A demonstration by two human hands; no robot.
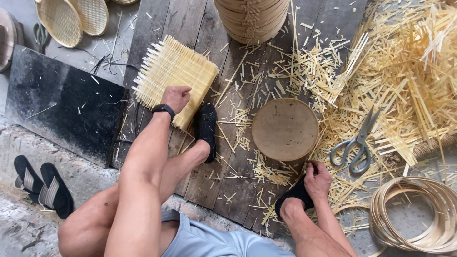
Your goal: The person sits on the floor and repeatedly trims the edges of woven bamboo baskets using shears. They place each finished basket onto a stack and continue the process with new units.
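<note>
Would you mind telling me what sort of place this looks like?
Most likely a bamboo-weaving workshop floor. The left hand presses on a woven bamboo mat, cut bamboo strips lie heaped beside scissors, and coiled bamboo hoops and finished woven trays sit nearby.

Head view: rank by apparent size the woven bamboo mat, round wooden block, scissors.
1. woven bamboo mat, under the left hand
2. round wooden block, only slightly smaller, so nearly a tie
3. scissors, clearly smallest

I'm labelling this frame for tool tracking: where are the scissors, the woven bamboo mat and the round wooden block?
scissors (pixel 360 143): head view, at the pivot.
woven bamboo mat (pixel 178 69): head view, mid-weave.
round wooden block (pixel 284 128): head view, top face centre.
</note>
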